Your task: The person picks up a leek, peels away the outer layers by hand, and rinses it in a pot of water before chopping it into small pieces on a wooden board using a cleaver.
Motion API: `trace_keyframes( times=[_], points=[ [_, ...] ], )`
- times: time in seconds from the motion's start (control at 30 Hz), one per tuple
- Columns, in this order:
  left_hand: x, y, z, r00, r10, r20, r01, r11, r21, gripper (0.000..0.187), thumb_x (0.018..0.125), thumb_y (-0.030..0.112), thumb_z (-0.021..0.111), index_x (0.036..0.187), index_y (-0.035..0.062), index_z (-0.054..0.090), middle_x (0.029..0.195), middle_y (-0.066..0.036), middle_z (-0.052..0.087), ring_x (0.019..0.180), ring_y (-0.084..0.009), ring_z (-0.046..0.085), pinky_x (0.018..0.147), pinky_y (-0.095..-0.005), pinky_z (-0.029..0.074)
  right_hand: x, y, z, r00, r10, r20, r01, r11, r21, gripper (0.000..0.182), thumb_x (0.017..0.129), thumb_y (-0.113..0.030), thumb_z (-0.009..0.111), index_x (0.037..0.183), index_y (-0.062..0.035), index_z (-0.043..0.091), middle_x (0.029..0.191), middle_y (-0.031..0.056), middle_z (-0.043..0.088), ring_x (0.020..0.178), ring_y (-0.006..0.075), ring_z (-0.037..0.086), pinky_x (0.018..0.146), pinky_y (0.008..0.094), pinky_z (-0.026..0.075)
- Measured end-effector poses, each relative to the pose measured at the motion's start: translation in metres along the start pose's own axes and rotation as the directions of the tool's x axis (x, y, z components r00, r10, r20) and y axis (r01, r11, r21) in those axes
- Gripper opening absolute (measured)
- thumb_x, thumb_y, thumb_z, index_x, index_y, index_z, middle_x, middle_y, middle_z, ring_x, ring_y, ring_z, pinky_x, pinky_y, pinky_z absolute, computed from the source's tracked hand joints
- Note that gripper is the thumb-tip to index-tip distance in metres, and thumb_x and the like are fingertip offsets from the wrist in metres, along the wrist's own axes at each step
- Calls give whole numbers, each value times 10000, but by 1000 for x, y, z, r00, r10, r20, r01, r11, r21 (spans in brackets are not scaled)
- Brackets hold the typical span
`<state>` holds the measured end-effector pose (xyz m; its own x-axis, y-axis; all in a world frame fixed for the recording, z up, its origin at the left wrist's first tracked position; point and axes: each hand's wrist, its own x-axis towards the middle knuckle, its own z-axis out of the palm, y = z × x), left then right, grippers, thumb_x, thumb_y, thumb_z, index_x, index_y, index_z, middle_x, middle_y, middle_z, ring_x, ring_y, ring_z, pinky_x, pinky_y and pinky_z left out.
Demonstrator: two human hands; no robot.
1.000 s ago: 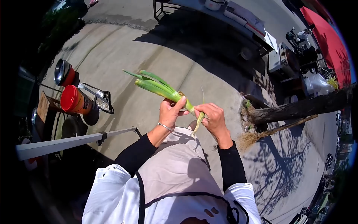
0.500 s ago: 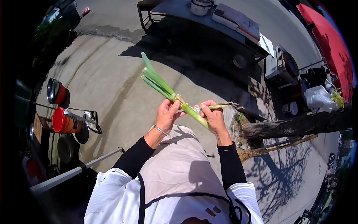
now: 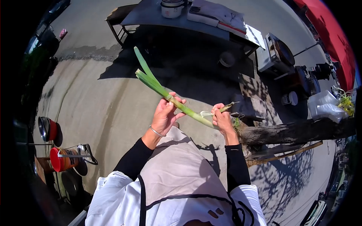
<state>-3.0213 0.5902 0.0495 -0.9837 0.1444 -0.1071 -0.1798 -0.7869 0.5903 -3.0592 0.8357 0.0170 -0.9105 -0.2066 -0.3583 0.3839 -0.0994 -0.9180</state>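
Observation:
A thick green onion [image 3: 183,108] lies slantwise in front of my apron, its cut green tops toward the upper left and its pale end toward the lower right. My left hand [image 3: 164,118], with a bangle at the wrist, holds it at mid-length between thumb and fingers. Near the pale end, my right hand [image 3: 222,119] is closed on a withered outer leaf [image 3: 227,107]. A whitish strip of that skin stretches between the stalk and my right fingers. The tip of the pale end is partly hidden behind my right hand.
A long table [image 3: 151,17] with a rice cooker [image 3: 172,9] stands ahead. At left are an orange-red bucket [image 3: 60,159] and metal bowls [image 3: 44,129]. To the right, a tree trunk [image 3: 286,132] and a stove-like appliance [image 3: 275,56] stand beside plastic bags [image 3: 324,105].
My right hand has drawn the withered leaf rightward, away from my left hand. My left fingers have loosened and spread along the stalk. The view has shifted, moving the surroundings leftward.

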Motion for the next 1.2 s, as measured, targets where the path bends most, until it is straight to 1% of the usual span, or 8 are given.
trace_keyframes(
  times=[0.1, 0.27, 0.33, 0.4, 0.47, 0.53, 0.9, 1.2],
  points=[
    [63, 4, -12, 993, 6, -119, -10, 999, -35, 343, 938, 240, 477, 1236, 101, 379, 1045, -49, 533, 1079, -212, 529, 797, -413, 521, 40, -12, -34, 967, 0, -254, 57, 975, 216, 45, 888, -94, 486, 925, -89, 461, 703, -23, 444, 468, 23, 359, 382, 183, 337],
    [154, -5, -24, 967, 19, -253, 4, 996, 90, 258, 920, 209, 520, 1122, 123, 386, 967, -14, 532, 1008, -184, 564, 702, -390, 544, 89, -14, -64, 958, 54, -280, 27, 960, 279, 141, 886, -134, 541, 998, -70, 484, 683, -19, 443, 470, 36, 383, 383, 220, 400],
    [183, -10, -26, 954, 61, -293, -40, 996, 74, 246, 899, 170, 555, 1075, 130, 388, 936, -11, 540, 964, -187, 588, 671, -378, 545, 107, -23, -64, 966, -77, -249, 46, 991, -128, 186, 863, -151, 601, 986, -52, 503, 652, -21, 446, 467, 51, 411, 381, 234, 415],
    [205, -11, -27, 949, 56, -309, -42, 998, 52, 229, 881, 129, 569, 1039, 131, 403, 913, -17, 546, 948, -198, 598, 655, -377, 545, 118, -38, -65, 963, -203, -179, 34, 746, -665, 221, 834, -228, 651, 870, -38, 545, 605, 40, 471, 474, 170, 493, 417, 301, 431],
    [223, -11, -32, 944, 59, -324, -36, 996, 75, 198, 862, 82, 555, 998, 131, 420, 905, -20, 544, 938, -201, 597, 666, -398, 544, 146, -29, -89, 923, -383, 46, 224, 435, -872, 276, 845, -288, 615, 803, -27, 534, 673, 138, 520, 572, 314, 534, 530, 387, 435],
    [241, -11, -32, 928, 99, -360, -72, 994, 87, 181, 816, -1, 482, 936, 118, 419, 847, -18, 517, 869, -202, 590, 737, -486, 539, 173, -29, -116, 947, -314, 73, 188, 354, -916, 262, 845, -259, 592, 779, -15, 527, 765, 205, 564, 734, 400, 554, 639, 443, 430],
    [341, -2, -71, 880, 264, -394, -237, 964, 117, 166, 787, -25, 447, 857, 126, 441, 771, -20, 477, 791, -176, 547, 801, -587, 505, 276, 5, -339, 955, -234, -183, -132, 218, -967, 213, 863, -247, 524, 818, -40, 546, 837, 199, 590, 828, 417, 554, 685, 491, 422],
    [394, 34, -136, 677, 368, -637, -151, 917, 370, 72, 889, 133, 457, 827, 106, 483, 828, -22, 569, 911, -200, 612, 714, -498, 547, 300, 1, -497, 892, -137, -431, -426, 67, -902, 131, 788, -205, 579, 874, -130, 645, 917, 135, 619, 858, 371, 598, 723, 456, 482]
  ],
)
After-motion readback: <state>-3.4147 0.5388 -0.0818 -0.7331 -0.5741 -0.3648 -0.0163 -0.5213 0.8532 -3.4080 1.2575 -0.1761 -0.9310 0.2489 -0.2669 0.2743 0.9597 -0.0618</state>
